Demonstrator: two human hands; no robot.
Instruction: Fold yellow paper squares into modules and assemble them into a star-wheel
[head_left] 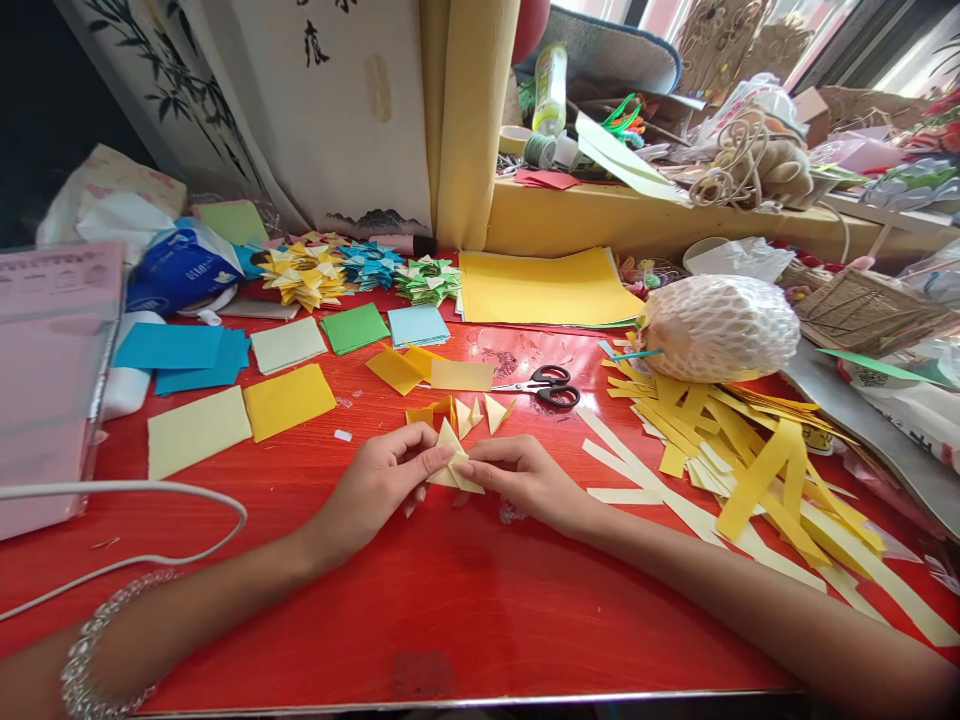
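A small folded pale-yellow paper piece [452, 462] rests on the red table [450, 600], pinched from both sides. My left hand [379, 483] grips its left edge with fingertips closed. My right hand [521, 478] presses and pinches its right edge. Just behind lie several folded yellow paper triangles [469, 412]. Black-handled scissors [546, 385] lie a little further back to the right.
Paper squares in blue [180, 358], yellow [289, 400], green [354, 327] lie left. Finished paper stars [304, 275] sit at the back. Yellow paper strips [750, 460] and a foam-netted fruit [716, 328] are right. A white cable [172, 500] and pink box [49, 380] are at left.
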